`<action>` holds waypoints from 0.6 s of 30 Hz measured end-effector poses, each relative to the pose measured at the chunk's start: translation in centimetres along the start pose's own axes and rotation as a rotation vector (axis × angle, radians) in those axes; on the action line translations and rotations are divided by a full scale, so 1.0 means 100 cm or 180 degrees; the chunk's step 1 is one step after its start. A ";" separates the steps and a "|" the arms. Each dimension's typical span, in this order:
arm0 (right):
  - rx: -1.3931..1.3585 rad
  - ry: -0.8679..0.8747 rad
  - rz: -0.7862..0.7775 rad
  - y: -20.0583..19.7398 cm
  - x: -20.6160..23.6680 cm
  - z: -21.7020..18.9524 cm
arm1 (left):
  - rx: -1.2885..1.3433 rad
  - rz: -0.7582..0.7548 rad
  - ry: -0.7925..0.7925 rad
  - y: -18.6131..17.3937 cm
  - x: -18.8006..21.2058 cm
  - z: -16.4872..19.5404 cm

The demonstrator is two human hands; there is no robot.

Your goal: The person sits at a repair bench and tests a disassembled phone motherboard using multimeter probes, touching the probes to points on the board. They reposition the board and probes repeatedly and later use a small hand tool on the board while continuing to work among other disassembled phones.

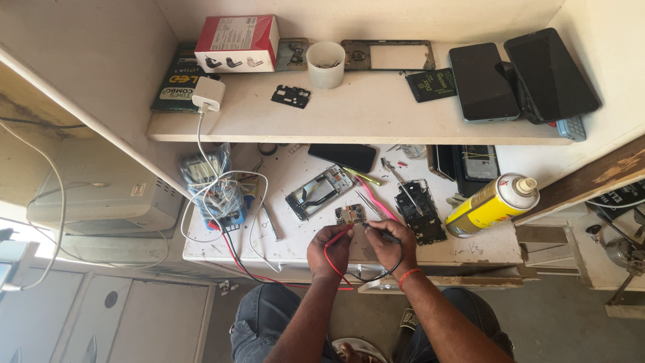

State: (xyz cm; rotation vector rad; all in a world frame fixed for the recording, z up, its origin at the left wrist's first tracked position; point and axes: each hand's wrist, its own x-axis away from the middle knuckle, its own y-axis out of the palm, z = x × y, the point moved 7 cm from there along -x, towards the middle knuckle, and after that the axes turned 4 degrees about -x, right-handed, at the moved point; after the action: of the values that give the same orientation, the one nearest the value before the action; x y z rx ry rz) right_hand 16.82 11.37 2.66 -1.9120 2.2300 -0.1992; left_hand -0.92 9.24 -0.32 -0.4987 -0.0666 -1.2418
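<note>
The small circuit board (351, 214) lies on the bench (295, 243) just ahead of both hands, between them. My left hand (330, 247) pinches the red probe lead (334, 236), my right hand (388, 243) the black probe (386, 234), tips angled inward.

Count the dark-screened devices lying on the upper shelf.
2: a smaller phone and a larger tablet beside it, overlapping, at the shelf's right end. Others may be hidden beneath.

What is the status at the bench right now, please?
Left hand pinching the red probe lead, right hand the black probe. Both at the small circuit board. Pink tweezers lie beside it.
</note>
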 end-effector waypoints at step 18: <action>-0.0099 -0.0159 0.0002 0.002 -0.005 -0.004 | 0.0018 0.0023 0.0059 0.000 0.001 -0.002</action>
State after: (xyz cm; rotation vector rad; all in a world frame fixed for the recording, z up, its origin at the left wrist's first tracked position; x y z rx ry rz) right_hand 16.63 11.90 3.00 -1.9103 2.2142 -0.1159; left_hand -0.96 9.11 -0.49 -0.4820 -0.0527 -1.2387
